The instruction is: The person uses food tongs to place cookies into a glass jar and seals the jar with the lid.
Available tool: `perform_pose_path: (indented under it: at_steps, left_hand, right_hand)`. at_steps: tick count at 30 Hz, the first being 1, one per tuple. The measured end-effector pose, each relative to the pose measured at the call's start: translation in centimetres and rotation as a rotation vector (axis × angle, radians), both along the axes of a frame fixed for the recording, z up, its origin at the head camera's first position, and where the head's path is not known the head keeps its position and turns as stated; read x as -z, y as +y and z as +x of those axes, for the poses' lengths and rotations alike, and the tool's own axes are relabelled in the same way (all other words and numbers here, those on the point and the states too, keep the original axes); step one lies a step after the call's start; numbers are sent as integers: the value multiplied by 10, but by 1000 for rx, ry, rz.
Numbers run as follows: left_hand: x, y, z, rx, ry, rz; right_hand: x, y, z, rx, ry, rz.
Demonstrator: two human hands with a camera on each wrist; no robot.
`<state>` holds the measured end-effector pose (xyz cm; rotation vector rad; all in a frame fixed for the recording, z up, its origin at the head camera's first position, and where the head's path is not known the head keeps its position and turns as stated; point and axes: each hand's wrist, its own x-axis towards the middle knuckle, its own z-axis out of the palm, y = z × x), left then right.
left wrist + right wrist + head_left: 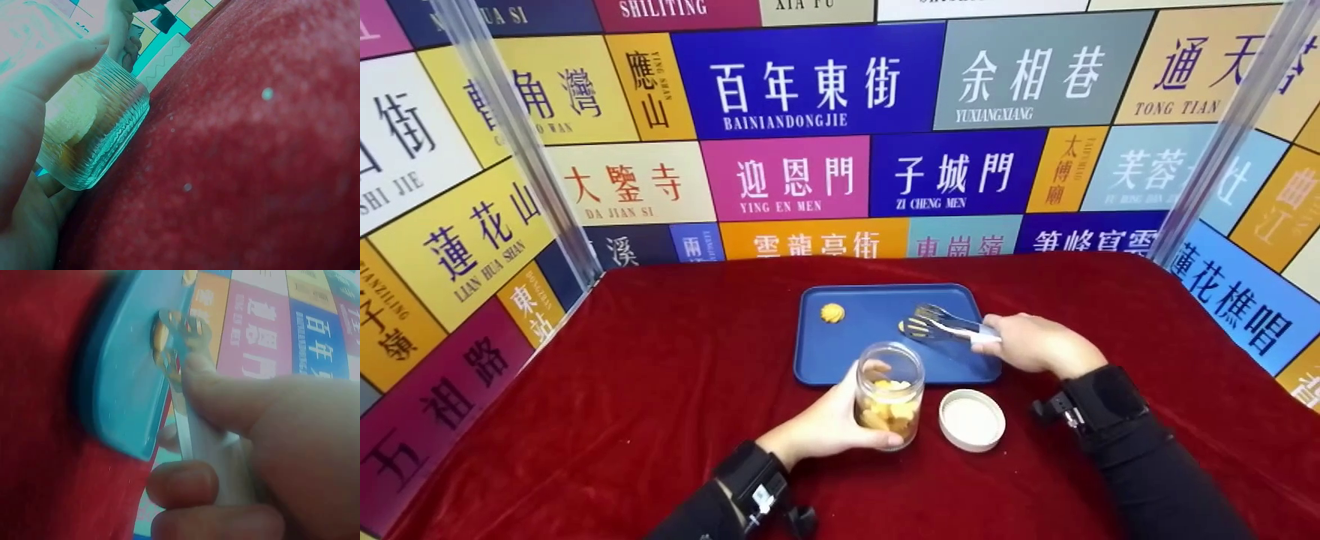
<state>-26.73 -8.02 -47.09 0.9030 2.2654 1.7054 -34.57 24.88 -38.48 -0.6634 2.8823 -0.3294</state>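
My left hand point(823, 427) grips a clear ribbed jar point(889, 435) from its left side, thumb across the front. Inside the open-topped jar lie several yellow cookies point(891, 409). In the left wrist view the jar point(107, 140) leans close over the red cloth. My right hand point(1039, 345) holds metal tongs point(952, 326) by their pale handle, thumb on top. The slotted heads reach over the blue tray point(844, 356), right at a cookie point(161, 336) in the right wrist view. Another swirled cookie point(832, 313) lies at the tray's back left.
A round white lid point(972, 420) lies on the red cloth point(660, 390), right of the jar and in front of the tray. Behind the table stands a wall of coloured signs point(810, 82), with clear posts point(1222, 135) at both back corners.
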Motion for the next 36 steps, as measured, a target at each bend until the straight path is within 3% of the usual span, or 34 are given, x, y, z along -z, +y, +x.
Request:
perform_pose_path:
  at_steps: [4,9,20,30,36]
  left_hand:
    - [0,-1,1,-1,-4,-2]
    - [1,-1,1,12,-14,17]
    - [-2,-1,1,3,-14,6]
    - [-2,-1,0,20,-11,16]
    - [-2,0,0,15,-10,10]
  right_hand:
    - [-3,13,0,-34,20,-3]
    - [-9,26,-2,-20,21,-22]
    - [-36,46,6,-8,91,-80]
    - [-68,44,30,-12,182,-86]
    - [-86,36,50,-41,171,-119]
